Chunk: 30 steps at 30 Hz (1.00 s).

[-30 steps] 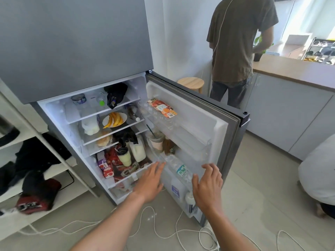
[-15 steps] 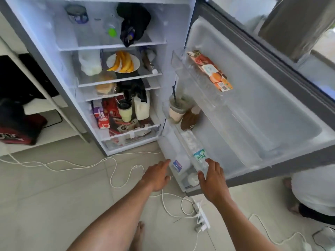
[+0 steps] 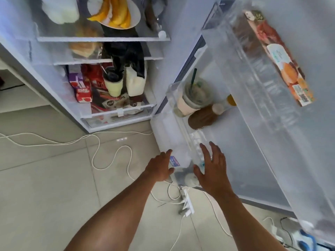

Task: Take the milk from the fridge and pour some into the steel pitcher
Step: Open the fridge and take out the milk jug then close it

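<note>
The fridge stands open and I look down into its door. In the lowest door bin (image 3: 164, 134) sits a white jug with a blue label (image 3: 179, 159), which may be the milk. My left hand (image 3: 159, 169) is against the outer side of that bin, next to the label, fingers apart. My right hand (image 3: 212, 167) hovers with spread fingers over a clear water bottle (image 3: 196, 144) lying in the bin above. Neither hand holds anything. Another jug of white liquid (image 3: 135, 84) stands on the lower fridge shelf. No steel pitcher is in view.
An iced drink cup with a straw (image 3: 193, 98) and a brown bottle (image 3: 203, 117) stand in the middle door bin. An orange carton (image 3: 282, 58) lies in the upper bin. White cables (image 3: 101, 147) and a power strip (image 3: 187, 201) lie on the tiled floor below my hands.
My view has dropped lower and closer to the door. Both hands have gone down to the lowest door bins, the right hand lifting off the water bottle with fingers spread.
</note>
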Available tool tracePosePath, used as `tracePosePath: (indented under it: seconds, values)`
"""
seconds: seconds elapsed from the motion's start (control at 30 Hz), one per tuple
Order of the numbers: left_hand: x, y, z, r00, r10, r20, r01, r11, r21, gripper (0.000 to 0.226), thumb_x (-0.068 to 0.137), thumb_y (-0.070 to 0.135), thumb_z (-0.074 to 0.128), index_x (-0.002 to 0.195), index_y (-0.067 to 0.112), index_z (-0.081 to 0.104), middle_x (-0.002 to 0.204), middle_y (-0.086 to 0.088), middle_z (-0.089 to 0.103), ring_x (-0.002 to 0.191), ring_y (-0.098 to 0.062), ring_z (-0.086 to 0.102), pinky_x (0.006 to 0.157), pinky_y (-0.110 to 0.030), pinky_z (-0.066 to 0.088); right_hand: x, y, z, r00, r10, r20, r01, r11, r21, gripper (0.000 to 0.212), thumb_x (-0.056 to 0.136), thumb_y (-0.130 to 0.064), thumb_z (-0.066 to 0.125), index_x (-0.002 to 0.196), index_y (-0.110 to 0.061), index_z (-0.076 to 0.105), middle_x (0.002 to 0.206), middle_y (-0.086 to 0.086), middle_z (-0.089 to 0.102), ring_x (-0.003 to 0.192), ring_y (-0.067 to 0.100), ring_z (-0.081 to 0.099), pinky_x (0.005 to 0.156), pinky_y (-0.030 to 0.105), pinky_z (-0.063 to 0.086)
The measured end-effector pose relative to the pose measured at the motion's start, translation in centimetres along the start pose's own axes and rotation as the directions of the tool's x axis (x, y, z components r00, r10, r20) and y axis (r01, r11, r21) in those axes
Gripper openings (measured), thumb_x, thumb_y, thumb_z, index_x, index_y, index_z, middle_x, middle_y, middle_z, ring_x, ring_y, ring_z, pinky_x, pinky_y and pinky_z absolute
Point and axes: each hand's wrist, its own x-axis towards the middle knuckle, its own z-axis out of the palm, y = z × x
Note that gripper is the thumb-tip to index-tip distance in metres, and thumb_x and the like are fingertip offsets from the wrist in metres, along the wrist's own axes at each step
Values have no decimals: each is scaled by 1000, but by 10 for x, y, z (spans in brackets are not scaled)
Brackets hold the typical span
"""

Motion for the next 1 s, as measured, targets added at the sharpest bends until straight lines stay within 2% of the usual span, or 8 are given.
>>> tracePosePath:
  seconds: [0.1, 0.27, 0.37, 0.57, 0.7, 0.87, 1.0]
  values:
    - [24, 2, 14, 1000, 22, -10, -22, 1000, 3, 81, 93, 42, 60, 156, 20, 13, 144, -12, 42, 127, -32, 49, 102, -42, 41, 0, 8, 7, 999, -34, 9, 35, 998, -57, 73, 90, -47, 49, 152, -29, 15, 160, 11, 16, 147, 32, 19, 117, 51, 26]
    - [51, 4, 51, 999, 25, -29, -26, 999, -32, 93, 90, 45, 64, 157, 20, 6, 160, -11, 19, 142, -33, 33, 109, -44, 36, 0, 11, 17, 999, -6, -52, 2, 996, -85, 83, 84, -36, 65, 153, -24, 20, 160, 10, 19, 146, 29, 24, 111, 46, 37]
    - [65, 5, 69, 997, 16, -80, -20, 998, -52, 99, 87, 45, 68, 158, 20, 3, 164, -11, 10, 148, -32, 22, 112, -45, 34, 2, 13, 20, 996, -27, -83, 19, 996, -90, 81, 83, -31, 64, 152, -24, 24, 160, 10, 20, 146, 28, 24, 110, 45, 39]
    - [85, 22, 87, 985, 4, -170, -18, 997, -81, 99, 87, 46, 68, 158, 17, 4, 165, -10, 9, 151, -31, 14, 115, -49, 31, 2, 18, 23, 992, -21, -123, 9, 995, -98, 75, 84, -33, 59, 152, -25, 27, 160, 8, 21, 146, 25, 23, 110, 43, 39]
    - [94, 29, 94, 981, -17, -192, 12, 1000, -28, 103, 86, 50, 67, 157, 16, 1, 165, -13, 6, 151, -34, 13, 115, -49, 32, 1, 22, 26, 990, -26, -140, 10, 994, -111, 76, 83, -33, 59, 152, -26, 27, 160, 7, 21, 146, 25, 24, 111, 41, 39]
    - [102, 27, 108, 974, -47, -223, 53, 998, 20, 119, 77, 61, 71, 157, 19, -6, 164, -16, 5, 150, -37, 16, 112, -49, 35, 3, 27, 29, 988, -24, -150, 2, 990, -139, 79, 83, -34, 64, 151, -27, 26, 160, 6, 21, 146, 24, 24, 111, 35, 30]
    - [108, 36, 113, 959, -119, -256, 102, 991, -81, 122, 72, 66, 72, 157, 19, -1, 165, -14, 6, 150, -34, 15, 114, -50, 32, 3, 28, 32, 986, -26, -162, 2, 990, -144, 77, 85, -36, 62, 151, -29, 24, 161, 5, 20, 147, 24, 23, 112, 36, 30]
